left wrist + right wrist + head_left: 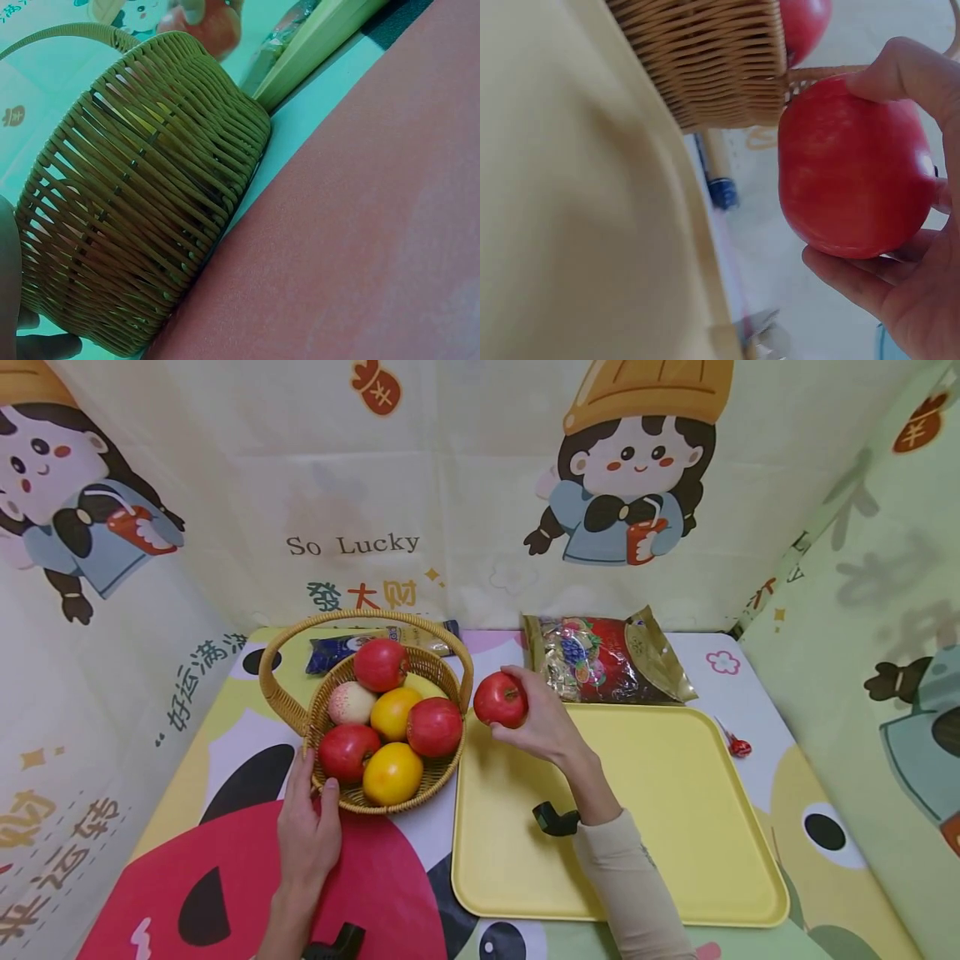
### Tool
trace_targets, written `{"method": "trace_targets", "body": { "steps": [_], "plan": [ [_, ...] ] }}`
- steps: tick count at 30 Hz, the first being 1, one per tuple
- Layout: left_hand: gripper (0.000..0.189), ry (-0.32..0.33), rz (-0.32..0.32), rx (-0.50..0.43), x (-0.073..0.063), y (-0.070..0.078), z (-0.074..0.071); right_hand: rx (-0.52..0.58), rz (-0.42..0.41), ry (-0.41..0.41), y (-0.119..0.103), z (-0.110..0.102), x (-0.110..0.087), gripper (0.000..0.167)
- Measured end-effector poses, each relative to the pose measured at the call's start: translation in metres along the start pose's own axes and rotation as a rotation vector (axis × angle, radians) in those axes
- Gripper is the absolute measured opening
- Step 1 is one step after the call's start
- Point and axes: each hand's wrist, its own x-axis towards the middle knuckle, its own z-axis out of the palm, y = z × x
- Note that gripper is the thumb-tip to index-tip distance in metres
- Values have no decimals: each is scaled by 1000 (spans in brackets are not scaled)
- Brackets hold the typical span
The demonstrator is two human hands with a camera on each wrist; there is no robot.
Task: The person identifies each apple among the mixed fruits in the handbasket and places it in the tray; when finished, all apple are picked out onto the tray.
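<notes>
Head view shows us our right hand [536,714] clamped round a red apple [501,700], just right of the basket [142,202] of fruit [395,714], near the tray [645,827]; our left hand [309,839], fingers fairly straight, rests against the basket's near left side.

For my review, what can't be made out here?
Head view: floor of the basket, under the fruit.
Head view: middle of the slim packet, behind basket and fruit.
Left wrist view: most of the left hand, cut off by the edge.
Right wrist view: fingers of the right hand, partly behind the red apple.
</notes>
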Motion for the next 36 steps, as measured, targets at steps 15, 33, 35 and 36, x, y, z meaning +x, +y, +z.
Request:
{"method": "trace_targets", "body": {
  "steps": [15, 33, 35, 36],
  "plan": [
    [58, -30, -15, 8, 1, 1, -1, -53, 58, -71, 20, 15, 3, 82],
    [58, -32, -21, 0, 0, 4, -3, -93, 99, -160, 27, 20, 2, 83],
    [58, -29, -18, 5, 0, 4, -3, -106, 94, -162, 26, 20, 2, 84],
    [57, -25, -16, 4, -1, 3, -3, -109, 94, -161, 25, 19, 2, 85]
  ]
}}
